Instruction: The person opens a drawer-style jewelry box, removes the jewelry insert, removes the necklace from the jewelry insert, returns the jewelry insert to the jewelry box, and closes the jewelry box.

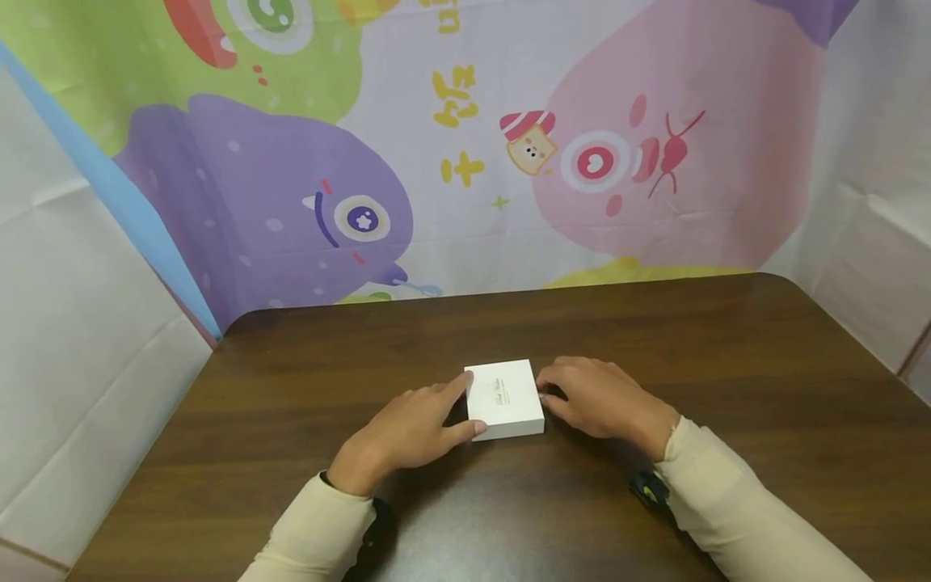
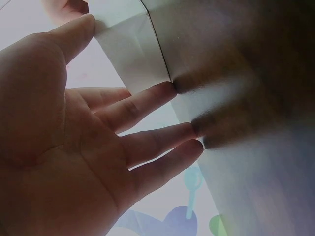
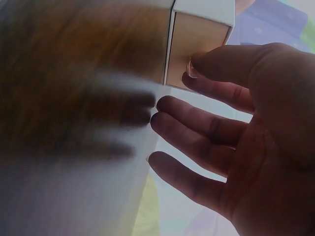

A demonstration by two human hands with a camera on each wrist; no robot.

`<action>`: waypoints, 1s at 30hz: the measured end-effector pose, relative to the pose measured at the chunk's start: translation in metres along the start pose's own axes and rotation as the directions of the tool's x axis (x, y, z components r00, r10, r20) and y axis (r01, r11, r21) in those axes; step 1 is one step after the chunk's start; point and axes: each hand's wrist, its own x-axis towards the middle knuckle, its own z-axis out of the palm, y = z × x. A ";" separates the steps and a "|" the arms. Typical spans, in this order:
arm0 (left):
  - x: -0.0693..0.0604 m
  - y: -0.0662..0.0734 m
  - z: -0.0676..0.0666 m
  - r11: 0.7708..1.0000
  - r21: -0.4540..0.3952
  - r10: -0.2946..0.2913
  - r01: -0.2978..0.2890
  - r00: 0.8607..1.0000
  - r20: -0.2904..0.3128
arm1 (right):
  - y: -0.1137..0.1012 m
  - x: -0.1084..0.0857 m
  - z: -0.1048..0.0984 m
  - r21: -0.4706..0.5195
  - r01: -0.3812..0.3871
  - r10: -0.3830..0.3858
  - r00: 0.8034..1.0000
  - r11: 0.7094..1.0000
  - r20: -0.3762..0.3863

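Hands (image 1: 410,427) on closed white box (image 1: 505,394)

On the far cloth (image 1: 436,226) we see a column of yellow Chinese characters (image 1: 456,97) turned sideways: the one nearest the desk (image 1: 349,347) looks like 干, the next like 饭, and the third is cut off. On the white box (image 1: 524,410) we find dark script lettering (image 1: 499,393) with finer lines to its right, too small for us to read surely.
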 end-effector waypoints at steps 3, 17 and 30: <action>0.001 0.001 -0.001 1.000 0.000 0.001 -0.001 1.000 -0.001 | 0.001 0.001 0.000 0.001 -0.001 0.001 1.000 1.000 -0.009; 0.005 0.005 -0.002 1.000 -0.001 0.006 -0.006 1.000 0.006 | 0.008 0.003 0.000 0.042 -0.014 0.015 1.000 0.999 -0.016; 0.000 0.000 0.000 1.000 -0.017 0.022 -0.021 1.000 0.009 | 0.007 0.007 0.001 0.071 -0.021 0.021 1.000 0.997 0.004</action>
